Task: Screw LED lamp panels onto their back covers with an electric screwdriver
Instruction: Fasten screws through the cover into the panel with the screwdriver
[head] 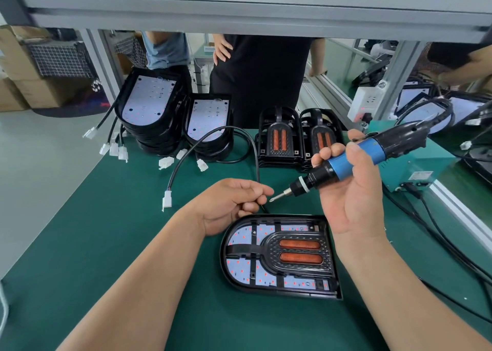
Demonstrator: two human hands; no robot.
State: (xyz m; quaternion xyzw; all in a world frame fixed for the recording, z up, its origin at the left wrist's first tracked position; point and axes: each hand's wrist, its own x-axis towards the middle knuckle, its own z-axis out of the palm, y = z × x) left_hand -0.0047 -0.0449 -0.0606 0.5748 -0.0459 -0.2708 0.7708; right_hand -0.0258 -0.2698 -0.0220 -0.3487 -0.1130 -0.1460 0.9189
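The right hand [351, 191] is gripping the electric screwdriver [354, 156], aiming its bit [278, 197] at the left hand [231, 204], whose fingers are curling; pinching anything or not, I cannot tell. The lamp panel [279, 255] is lying just below both hands, so the bit should probably be coming down upright.

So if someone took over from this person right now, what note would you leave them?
Right hand grips the electric screwdriver, bit aimed at the left hand.
Left hand: fingers curled at the bit tip; what they hold, cannot tell.
Lamp unit lies on the green mat, near both hands.
Screws driven: cannot tell. More panel stacks wait behind.
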